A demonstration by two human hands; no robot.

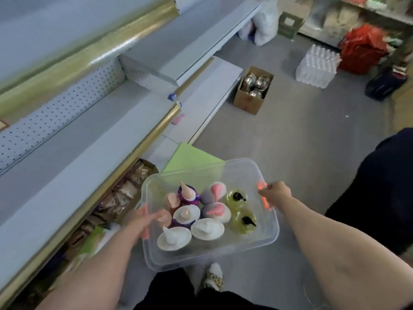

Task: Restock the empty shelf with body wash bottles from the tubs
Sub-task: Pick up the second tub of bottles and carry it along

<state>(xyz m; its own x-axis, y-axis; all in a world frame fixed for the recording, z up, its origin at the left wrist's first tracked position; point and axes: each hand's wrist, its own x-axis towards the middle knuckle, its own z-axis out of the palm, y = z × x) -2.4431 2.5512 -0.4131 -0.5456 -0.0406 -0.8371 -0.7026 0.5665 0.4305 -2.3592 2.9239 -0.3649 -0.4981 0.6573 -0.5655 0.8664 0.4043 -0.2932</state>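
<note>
A clear plastic tub [266, 240] hangs in the air in front of me, held by both sides. My left hand [143, 217] grips its left orange handle, and my right hand [276, 191] grips the right orange handle [266, 203]. Inside the tub stand several pump bottles: white ones [206, 229] at the front, purple ones with pink pumps [214, 210] in the middle, yellow ones with black pumps [243, 222] on the right. The empty grey shelf [73, 151] with a gold front edge runs along my left.
A lower shelf holds packets [120, 195] under the gold edge. A green sheet [190, 158] lies behind the tub. On the floor are a cardboard box of metal bowls [253, 89], a pack of water bottles [317, 66], a red bag [362, 49] and my shoe [212, 277].
</note>
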